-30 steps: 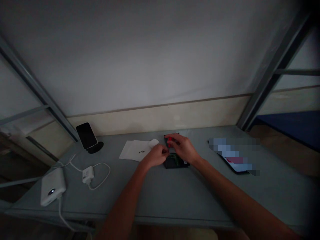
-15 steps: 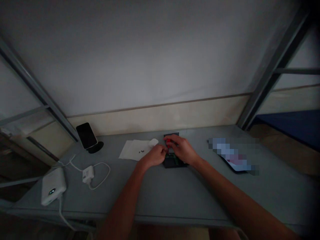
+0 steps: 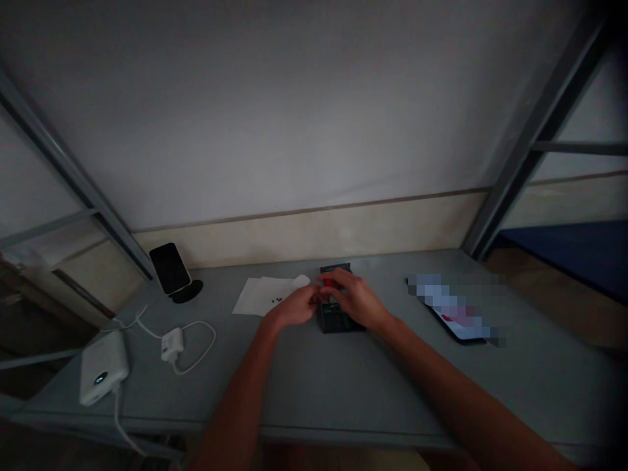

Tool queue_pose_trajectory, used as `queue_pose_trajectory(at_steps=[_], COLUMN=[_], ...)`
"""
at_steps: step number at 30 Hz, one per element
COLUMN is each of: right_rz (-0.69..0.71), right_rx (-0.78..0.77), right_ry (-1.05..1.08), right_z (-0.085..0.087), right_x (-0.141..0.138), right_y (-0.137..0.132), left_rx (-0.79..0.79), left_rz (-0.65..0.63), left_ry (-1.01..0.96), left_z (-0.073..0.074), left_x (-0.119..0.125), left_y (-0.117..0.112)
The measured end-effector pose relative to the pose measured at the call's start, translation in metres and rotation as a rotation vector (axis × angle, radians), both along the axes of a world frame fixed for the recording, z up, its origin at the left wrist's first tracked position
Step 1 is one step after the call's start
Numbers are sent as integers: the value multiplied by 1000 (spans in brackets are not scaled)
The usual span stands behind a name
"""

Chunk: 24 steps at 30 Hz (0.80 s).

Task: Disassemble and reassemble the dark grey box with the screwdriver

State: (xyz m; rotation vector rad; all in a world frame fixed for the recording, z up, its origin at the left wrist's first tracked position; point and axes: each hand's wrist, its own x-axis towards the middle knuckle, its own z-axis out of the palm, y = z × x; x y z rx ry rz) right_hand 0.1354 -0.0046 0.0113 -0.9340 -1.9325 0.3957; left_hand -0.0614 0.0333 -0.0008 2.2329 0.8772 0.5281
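Note:
My right hand (image 3: 362, 302) is closed round a small red-handled screwdriver (image 3: 328, 284), held roughly upright over a dark flat device. That device (image 3: 336, 323) lies on the table with part of a green circuit board showing; my hands cover its middle. My left hand (image 3: 297, 306) has its fingers pinched together at the device's left side, close to the lower end of the screwdriver. Whatever sits between those fingertips is hidden. To the left, several tiny black pieces like screws (image 3: 277, 300) rest on white paper (image 3: 255, 296).
A phone on a stand (image 3: 170, 268) is at the back left. A white power bank (image 3: 104, 367) and a white adapter (image 3: 172, 345) with cables lie at the left. A large phone (image 3: 444, 311), screen partly blurred, lies right. Metal posts (image 3: 520, 176) flank the table.
The red screwdriver and both hands appear shifted very slightly left and stay over the device. The whole view has moved a little; the other things stay in place.

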Motion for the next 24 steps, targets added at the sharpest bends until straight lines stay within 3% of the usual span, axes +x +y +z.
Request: queue_pose_trajectory(at_steps=[4, 8, 10, 15, 21, 24], right_rz=[17, -96, -106, 19, -88, -55], right_rx=[0, -32, -13, 25, -48, -39], right_ry=[59, 65, 64, 170, 199, 209], right_z=[-2, -3, -3, -3, -4, -3], right_x=[-2, -5, -6, -7, -6, -6], right_y=[2, 2, 1, 1, 4, 3], left_rx=[76, 79, 83, 71, 27, 8], left_rz=[83, 115, 121, 154, 169, 145], left_ry=[-66, -98, -137, -178, -235, -222], left_z=[11, 18, 16, 7, 5, 3], left_x=[5, 15, 19, 21, 24, 25], left_y=[-6, -11, -10, -3, -4, -4])
